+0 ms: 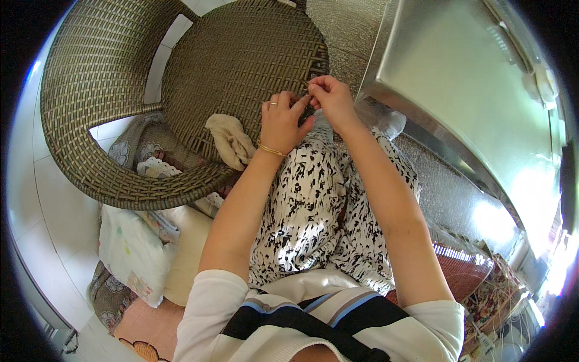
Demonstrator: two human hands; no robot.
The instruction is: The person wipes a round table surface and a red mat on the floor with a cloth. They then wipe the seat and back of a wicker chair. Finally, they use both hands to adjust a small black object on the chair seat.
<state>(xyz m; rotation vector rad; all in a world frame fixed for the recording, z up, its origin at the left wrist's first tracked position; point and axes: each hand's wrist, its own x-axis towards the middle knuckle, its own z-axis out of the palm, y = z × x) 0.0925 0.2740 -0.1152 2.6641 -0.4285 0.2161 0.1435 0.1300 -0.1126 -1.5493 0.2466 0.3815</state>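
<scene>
A round seat of woven brown wicker (235, 59), part of a chair with a curved woven backrest (95, 81), lies before me. At the seat's right edge, where the weave shows gaps, my right hand (328, 97) pinches a thin strand of the weave between thumb and fingertips. My left hand (285, 120), with a ring and a gold-coloured bracelet, rests on the edge just beside it, fingers bent; whether it grips a strand is hidden. A crumpled beige cloth (230, 140) lies on the seat left of my left wrist.
A metal-edged table with a pale greenish top (461, 90) stands at the right. Below left are a white cloth bundle (133, 249), a cream cushion (187, 244) and a pink cloth (151, 323). A reddish woven mat (461, 271) lies at lower right. Light tiles (59, 217) cover the floor at left.
</scene>
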